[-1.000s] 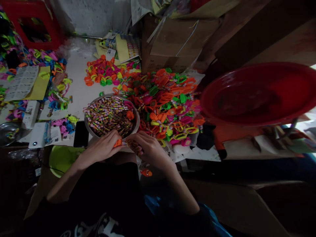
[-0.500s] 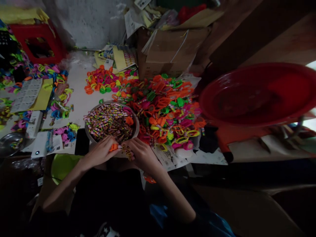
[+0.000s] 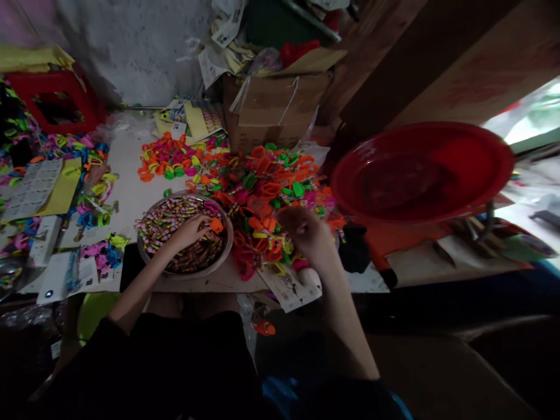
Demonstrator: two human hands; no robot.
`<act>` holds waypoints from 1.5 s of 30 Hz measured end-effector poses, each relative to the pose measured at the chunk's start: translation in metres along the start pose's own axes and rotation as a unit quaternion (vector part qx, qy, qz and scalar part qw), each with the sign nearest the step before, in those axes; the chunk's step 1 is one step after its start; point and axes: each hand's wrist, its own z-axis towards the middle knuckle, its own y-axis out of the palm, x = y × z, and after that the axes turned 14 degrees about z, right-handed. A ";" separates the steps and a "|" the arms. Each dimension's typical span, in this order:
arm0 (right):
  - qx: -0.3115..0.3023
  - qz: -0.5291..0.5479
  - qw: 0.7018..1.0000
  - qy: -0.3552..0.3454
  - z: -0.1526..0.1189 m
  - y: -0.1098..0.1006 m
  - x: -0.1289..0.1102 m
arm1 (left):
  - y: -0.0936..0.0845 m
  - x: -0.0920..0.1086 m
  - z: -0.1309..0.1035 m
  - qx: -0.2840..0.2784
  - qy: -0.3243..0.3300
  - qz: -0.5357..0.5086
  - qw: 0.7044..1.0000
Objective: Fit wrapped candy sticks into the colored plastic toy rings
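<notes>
My left hand (image 3: 191, 231) reaches over the round metal bowl (image 3: 228, 244), which holds many small striped sticks (image 3: 164, 219). Its fingers are bent beside an orange piece (image 3: 216, 225); whether they grip it or a stick is too small to tell. Blurred by motion, my right hand (image 3: 306, 231) is raised over the front right of a large heap of orange, green, pink and yellow plastic pieces (image 3: 266, 192). What it holds, if anything, cannot be made out.
A big red basin (image 3: 406, 175) stands at the right, beside a black item (image 3: 354, 251). Behind the heap is a cardboard box (image 3: 266, 105). A red stool (image 3: 56, 102), papers (image 3: 35, 186) and more coloured pieces lie left. An orange-capped bottle (image 3: 263, 326) is below the table edge.
My hands have parted from in front of the bowl: the left moved up over the bowl, the right moved right and up over the heap. The view has shifted slightly.
</notes>
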 end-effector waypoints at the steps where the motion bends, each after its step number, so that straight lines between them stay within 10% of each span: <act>1: 0.119 -0.021 0.993 -0.016 0.013 -0.007 0.009 | 0.006 -0.004 0.011 -0.003 0.005 0.011 1.000; 5: 0.278 0.013 0.960 -0.043 0.051 -0.013 0.041 | 0.018 -0.014 0.039 -0.022 0.017 0.030 0.999; 12: 0.115 0.101 0.988 0.020 0.027 0.041 0.052 | 0.009 -0.004 0.033 -0.009 0.028 0.022 0.999; 20: -0.161 0.092 0.982 -0.034 -0.018 0.076 0.013 | -0.023 0.052 -0.015 0.038 -0.020 -0.184 0.982; 30: -0.205 -0.011 0.965 -0.165 -0.032 0.057 -0.046 | -0.045 0.071 -0.055 0.079 0.001 -0.069 0.995; 45: -0.182 -0.087 0.929 -0.309 -0.040 0.048 -0.074 | -0.068 0.089 -0.073 0.091 0.023 -0.015 0.996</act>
